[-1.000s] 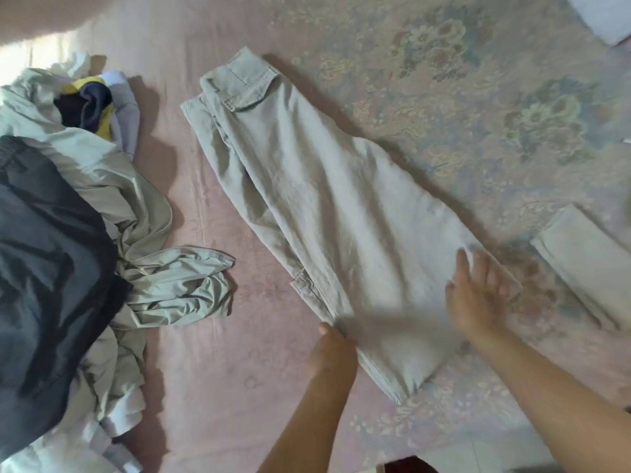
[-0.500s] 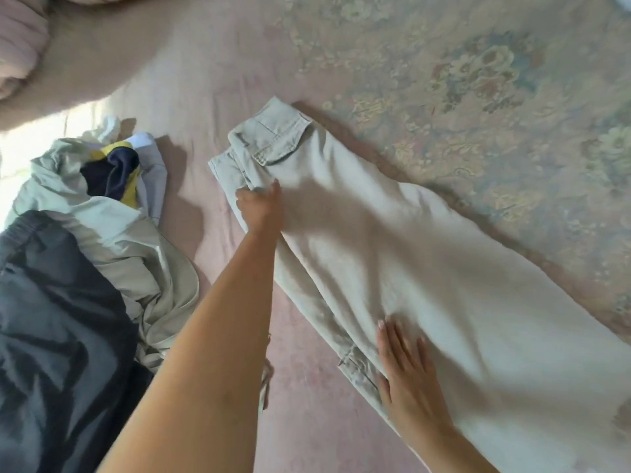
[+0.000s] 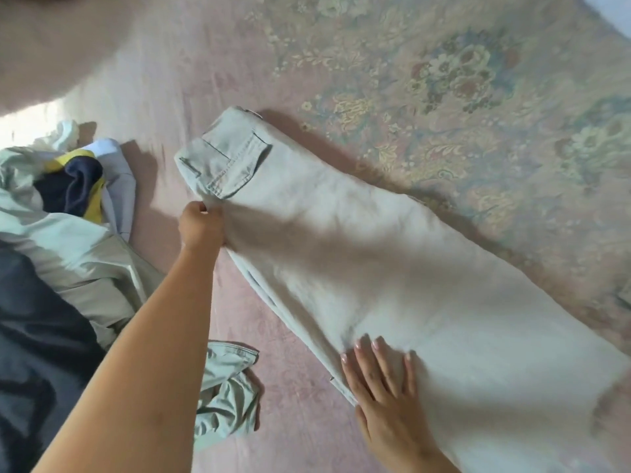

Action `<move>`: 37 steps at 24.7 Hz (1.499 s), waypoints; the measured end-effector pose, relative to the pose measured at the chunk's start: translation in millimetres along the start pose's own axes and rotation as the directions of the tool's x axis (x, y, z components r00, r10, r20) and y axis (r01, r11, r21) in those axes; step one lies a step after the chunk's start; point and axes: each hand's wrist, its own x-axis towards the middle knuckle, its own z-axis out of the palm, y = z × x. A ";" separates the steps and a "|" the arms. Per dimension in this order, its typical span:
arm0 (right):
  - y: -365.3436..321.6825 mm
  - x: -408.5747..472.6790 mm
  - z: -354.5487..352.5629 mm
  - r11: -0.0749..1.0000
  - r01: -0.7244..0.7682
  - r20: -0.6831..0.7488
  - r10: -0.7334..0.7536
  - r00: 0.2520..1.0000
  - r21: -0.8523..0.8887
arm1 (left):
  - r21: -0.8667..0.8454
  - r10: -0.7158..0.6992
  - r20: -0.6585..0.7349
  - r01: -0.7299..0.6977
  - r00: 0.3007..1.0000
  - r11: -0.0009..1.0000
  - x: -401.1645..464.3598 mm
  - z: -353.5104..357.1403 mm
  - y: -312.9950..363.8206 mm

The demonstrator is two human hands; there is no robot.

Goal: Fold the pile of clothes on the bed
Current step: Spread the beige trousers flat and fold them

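Observation:
A pair of beige cargo trousers (image 3: 375, 268) lies folded lengthwise on the bed, running from upper left to lower right, its flap pocket at the far end. My left hand (image 3: 201, 227) grips the trousers' left edge just below that pocket, fingers curled into the cloth. My right hand (image 3: 382, 387) lies flat on the trousers' near part, fingers spread and pressing the fabric down. A pile of unfolded clothes (image 3: 51, 268) sits at the left: pale green and beige garments, a dark grey one, and a navy and yellow piece.
The bed is covered by a pink sheet (image 3: 170, 97) and, further right, a floral patterned cover (image 3: 461, 80). A crumpled pale green sleeve (image 3: 225, 397) from the pile lies between my two arms.
My left hand has moved from the trousers' near end up to the pocket end and taken hold of the edge. My right hand slid along the fabric, staying flat.

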 end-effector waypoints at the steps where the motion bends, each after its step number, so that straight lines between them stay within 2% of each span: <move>1: 2.5 -0.3 0.5 1.000 0.020 -0.031 -0.020 0.999 0.016 | 0.007 0.017 -0.052 -0.017 0.998 1.000 0.7 -1.2 1.8; 3: 5.4 0.5 -2.8 0.995 0.074 -0.083 -0.068 0.994 0.064 | 0.019 0.023 -0.059 -0.021 0.998 1.000 2.0 -3.8 3.4; 5: 7.6 -0.3 -7.2 0.987 0.136 -0.093 -0.128 0.987 0.088 | 0.127 0.032 -0.039 -0.027 0.999 0.992 -10.6 -2.9 7.0; 7: 16.5 -0.6 -13.4 0.974 0.212 -0.054 -0.208 0.977 0.075 | 0.419 0.200 -0.077 -0.150 0.977 0.895 -45.5 4.7 11.9; 8: 26.8 -2.1 -17.1 0.971 0.231 -0.022 -0.230 0.973 0.061 | 0.534 0.349 -0.017 -0.287 0.937 0.795 -74.1 13.5 12.5; 9: 42.7 -7.2 -21.0 0.973 0.230 0.012 -0.230 0.973 0.037 | 0.564 0.495 0.111 -0.465 0.862 0.682 -110.3 24.7 9.1; 11: 89.5 -22.3 -28.0 0.981 0.189 0.066 -0.186 0.980 -0.042 | 0.458 0.668 0.396 -0.766 0.631 0.452 -196.2 48.4 -11.6; 13: 151.1 -57.3 -32.6 0.974 0.183 0.142 -0.164 0.976 -0.136 | 0.344 0.683 0.576 -0.891 0.449 0.295 -292.4 68.8 -45.3; 14: 182.6 -74.9 -35.0 0.964 0.205 0.192 -0.171 0.966 -0.169 | 0.314 0.660 0.641 -0.918 0.393 0.242 -335.4 77.5 -63.9; 15: 211.4 -87.6 -37.6 0.945 0.256 0.250 -0.202 0.947 -0.205 | 0.308 0.627 0.688 -0.929 0.366 0.205 -370.9 84.7 -80.6; 16: 237.6 -95.6 -39.4 0.917 0.325 0.308 -0.249 0.918 -0.230 | 0.323 0.588 0.718 -0.926 0.373 0.194 -399.5 90.7 -95.0; 17: 260.1 -100.1 -40.1 0.888 0.401 0.362 -0.306 0.881 -0.226 | 0.365 0.538 0.735 -0.910 0.412 0.198 -422.1 95.3 -106.6; 19: 286.2 -98.3 -44.4 0.821 0.531 0.402 -0.423 0.812 -0.210 | 0.424 0.482 0.714 -0.862 0.507 0.278 -454.7 99.2 -119.1; 21: 300.0 -86.8 -48.9 0.763 0.608 0.328 -0.530 0.782 -0.220 | 0.410 0.511 0.687 -0.857 0.516 0.314 -478.7 102.2 -118.3; 22: 305.0 -80.4 -51.2 0.737 0.639 0.290 -0.576 0.765 -0.222 | 0.388 0.569 0.641 -0.858 0.514 0.338 -488.4 105.1 -116.1; 24: 312.8 -67.6 -61.9 0.704 0.691 0.211 -0.659 0.722 -0.165 | 0.358 0.650 0.468 -0.800 0.599 0.481 -496.3 107.4 -109.5; 25: 317.0 -64.0 -66.4 0.681 0.721 0.180 -0.699 0.692 -0.127 | 0.334 0.636 0.412 -0.757 0.653 0.561 -497.7 104.4 -102.3; 26: 320.5 -61.6 -69.7 0.655 0.749 0.154 -0.734 0.662 -0.096 | 0.325 0.633 0.376 -0.736 0.677 0.594 -499.0 101.1 -98.5; 27: 322.1 -59.8 -73.2 0.628 0.775 0.123 -0.765 0.632 -0.074 | 0.344 0.651 0.376 -0.752 0.660 0.563 -499.1 97.2 -96.4; 29: 325.0 -58.4 -74.8 0.527 0.842 0.094 -0.838 0.537 -0.117 | 0.446 0.688 0.426 -0.798 0.587 0.405 -501.8 97.9 -96.5; 30: 325.2 -59.5 -73.7 0.465 0.862 0.116 -0.863 0.492 -0.199 | 0.503 0.674 0.458 -0.794 0.580 0.342 -505.1 101.6 -98.2; 31: 324.6 -61.8 -72.4 0.388 0.866 0.201 -0.865 0.460 -0.315 | 0.555 0.620 0.511 -0.780 0.595 0.290 -508.9 105.4 -99.0; 33: 327.9 -72.4 -61.5 0.216 0.852 0.493 -0.737 0.462 -0.476 | 0.626 0.485 0.597 -0.749 0.639 0.216 -518.6 115.9 -106.6; 34: 328.9 -76.2 -56.0 0.156 0.844 0.573 -0.670 0.472 -0.513 | 0.656 0.450 0.610 -0.734 0.652 0.176 -523.7 122.0 -112.4; 36: 327.1 -81.5 -51.7 0.102 0.818 0.611 -0.615 0.499 -0.565 | 0.697 0.461 0.593 -0.708 0.661 0.118 -529.0 131.3 -116.9; 37: 327.2 -83.7 -51.1 0.124 0.812 0.592 -0.623 0.511 -0.571 | 0.709 0.453 0.577 -0.692 0.680 0.135 -529.0 133.1 -114.5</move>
